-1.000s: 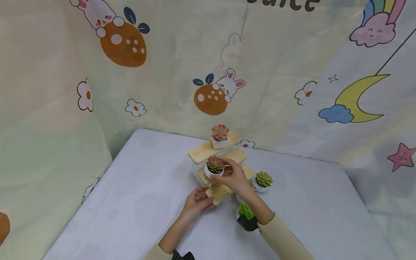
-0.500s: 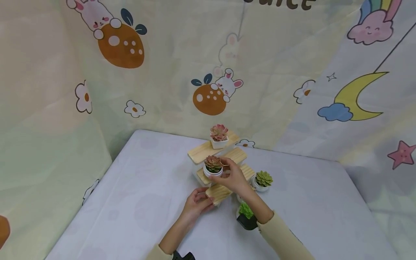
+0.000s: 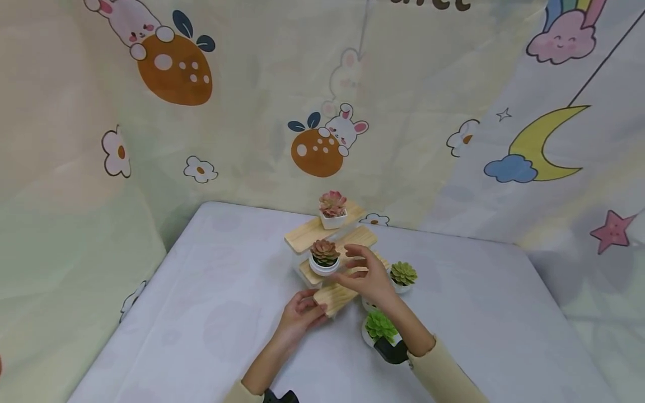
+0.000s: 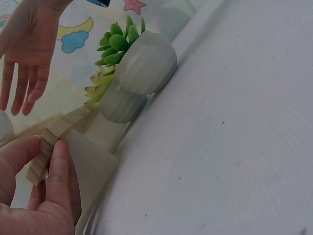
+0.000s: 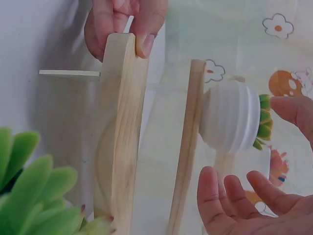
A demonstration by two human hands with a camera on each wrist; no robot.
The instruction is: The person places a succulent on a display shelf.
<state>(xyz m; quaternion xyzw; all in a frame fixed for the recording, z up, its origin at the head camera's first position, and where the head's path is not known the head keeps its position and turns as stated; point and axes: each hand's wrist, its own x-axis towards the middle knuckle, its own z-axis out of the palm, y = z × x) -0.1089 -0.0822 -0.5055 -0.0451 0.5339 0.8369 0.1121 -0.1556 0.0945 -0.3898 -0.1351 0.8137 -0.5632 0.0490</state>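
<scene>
A tiered display stand with pale wooden boards bears a reddish-brown succulent in a round white pot [image 3: 325,258] on a lower tier. My right hand [image 3: 372,279] is just right of that pot, fingers spread and holding nothing. In the right wrist view the white pot [image 5: 232,117] rests on its board [image 5: 188,142], with a gap to the fingers. Between thumb and fingers my left hand [image 3: 298,318] pinches the left end of the lowest board [image 3: 335,299]. The left wrist view shows that grip on the board's end [image 4: 45,147] close up.
A pink succulent in a square white pot [image 3: 333,211] stands on the top tier. Right of the stand are a light green succulent [image 3: 403,273] and a bright green one [image 3: 380,326], both potted on the white tabletop [image 3: 227,280]. A patterned cloth [image 3: 252,112] hangs behind.
My right hand has let go of the reddish-brown potted succulent and drawn slightly right, its fingers opening. The pot stays on the board. My left hand keeps its hold; the head view shifts slightly.
</scene>
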